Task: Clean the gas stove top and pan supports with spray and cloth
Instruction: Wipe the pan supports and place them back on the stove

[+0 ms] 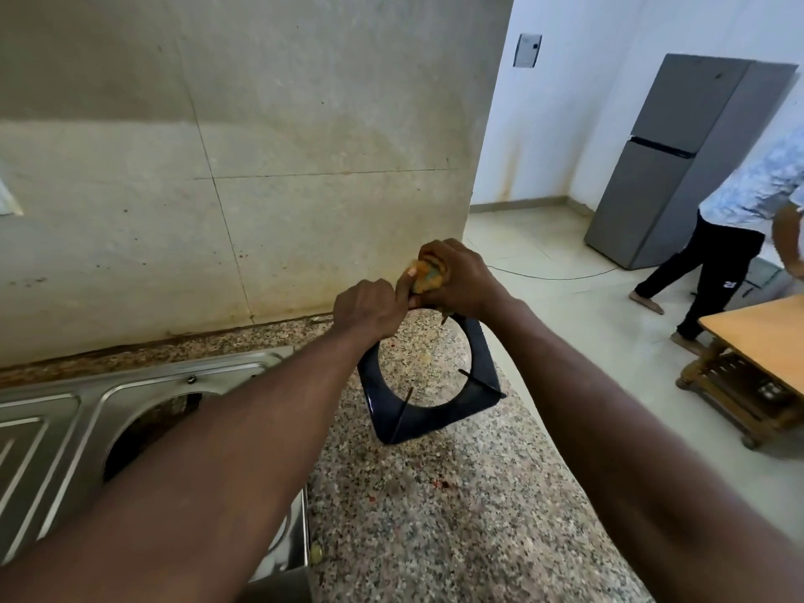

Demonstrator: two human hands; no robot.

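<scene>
Two bare forearms, sleeveless to the frame edge, hands (370, 309) without rings or gloves.

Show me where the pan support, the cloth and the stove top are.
pan support (487, 376): head view, right side of frame.
cloth (428, 276): head view, orange bunch between hands.
stove top (87, 411): head view, steel surface.

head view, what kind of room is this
Most likely a home kitchen: a steel gas stove sits on a speckled granite counter, and a grey fridge stands across the tiled floor.
</scene>
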